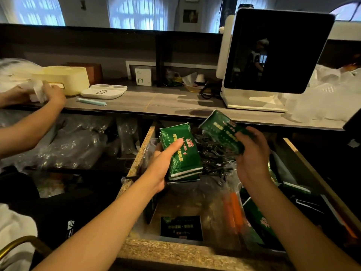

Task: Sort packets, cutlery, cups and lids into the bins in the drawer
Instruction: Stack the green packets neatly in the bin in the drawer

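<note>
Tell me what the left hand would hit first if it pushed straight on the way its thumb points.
Probably the black cutlery pile behind the green packets that the left hand grips; depth is unclear in this view.
</note>
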A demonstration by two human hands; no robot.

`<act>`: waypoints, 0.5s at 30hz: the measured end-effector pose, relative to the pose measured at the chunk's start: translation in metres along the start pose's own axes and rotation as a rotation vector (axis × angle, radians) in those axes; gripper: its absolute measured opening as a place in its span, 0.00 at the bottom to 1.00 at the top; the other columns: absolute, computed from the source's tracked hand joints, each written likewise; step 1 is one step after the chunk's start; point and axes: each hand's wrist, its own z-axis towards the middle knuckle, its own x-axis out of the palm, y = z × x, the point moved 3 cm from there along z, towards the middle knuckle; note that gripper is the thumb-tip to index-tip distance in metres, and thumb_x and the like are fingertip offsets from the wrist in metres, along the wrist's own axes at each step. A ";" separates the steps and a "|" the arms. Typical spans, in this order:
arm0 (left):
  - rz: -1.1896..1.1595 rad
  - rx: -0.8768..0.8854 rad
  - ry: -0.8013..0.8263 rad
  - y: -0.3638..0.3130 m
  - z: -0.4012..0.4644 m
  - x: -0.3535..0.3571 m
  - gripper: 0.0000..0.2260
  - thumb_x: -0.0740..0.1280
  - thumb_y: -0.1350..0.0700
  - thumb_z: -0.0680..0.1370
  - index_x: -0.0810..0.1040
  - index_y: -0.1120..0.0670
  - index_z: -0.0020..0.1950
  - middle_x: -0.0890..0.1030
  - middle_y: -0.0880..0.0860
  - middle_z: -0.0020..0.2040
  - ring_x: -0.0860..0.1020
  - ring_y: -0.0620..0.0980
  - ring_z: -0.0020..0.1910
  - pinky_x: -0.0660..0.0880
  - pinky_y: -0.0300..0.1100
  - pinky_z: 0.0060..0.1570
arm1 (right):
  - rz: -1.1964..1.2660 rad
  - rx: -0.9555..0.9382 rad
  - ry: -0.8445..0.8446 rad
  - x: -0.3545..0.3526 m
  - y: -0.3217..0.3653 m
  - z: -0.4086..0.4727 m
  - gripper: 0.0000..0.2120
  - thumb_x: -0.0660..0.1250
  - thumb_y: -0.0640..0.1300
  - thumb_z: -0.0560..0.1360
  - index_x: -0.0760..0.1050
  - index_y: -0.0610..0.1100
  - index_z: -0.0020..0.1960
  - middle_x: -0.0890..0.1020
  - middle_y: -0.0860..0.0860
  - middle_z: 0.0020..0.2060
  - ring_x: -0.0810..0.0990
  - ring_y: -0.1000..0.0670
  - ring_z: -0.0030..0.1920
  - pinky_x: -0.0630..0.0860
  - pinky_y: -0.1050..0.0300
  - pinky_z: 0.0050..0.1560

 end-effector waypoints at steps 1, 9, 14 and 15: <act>-0.005 -0.010 -0.007 0.002 0.000 0.001 0.49 0.83 0.35 0.55 0.73 0.55 0.69 0.84 0.57 0.58 0.84 0.58 0.54 0.79 0.59 0.57 | 0.013 0.024 0.043 0.003 -0.004 -0.002 0.17 0.66 0.31 0.75 0.73 0.45 0.61 0.79 0.49 0.55 0.81 0.48 0.52 0.80 0.54 0.38; 0.044 0.005 -0.098 0.006 -0.002 0.005 0.59 0.77 0.25 0.45 0.67 0.54 0.68 0.80 0.53 0.63 0.79 0.54 0.62 0.75 0.57 0.64 | -0.074 0.138 0.233 0.016 -0.022 -0.020 0.23 0.65 0.33 0.76 0.73 0.49 0.68 0.83 0.45 0.56 0.84 0.45 0.53 0.81 0.53 0.42; 0.082 0.020 -0.121 0.007 -0.003 0.005 0.61 0.75 0.22 0.49 0.63 0.51 0.74 0.74 0.53 0.71 0.73 0.55 0.69 0.70 0.58 0.69 | -0.188 0.055 0.301 0.016 -0.025 -0.023 0.22 0.64 0.36 0.78 0.69 0.47 0.71 0.81 0.47 0.59 0.82 0.47 0.56 0.80 0.50 0.55; 0.106 0.026 -0.127 0.006 -0.005 0.007 0.61 0.74 0.22 0.50 0.62 0.52 0.75 0.73 0.52 0.71 0.72 0.55 0.70 0.69 0.58 0.70 | -0.297 0.019 0.307 0.017 -0.029 -0.025 0.22 0.65 0.37 0.78 0.68 0.47 0.71 0.81 0.48 0.60 0.81 0.49 0.57 0.78 0.50 0.59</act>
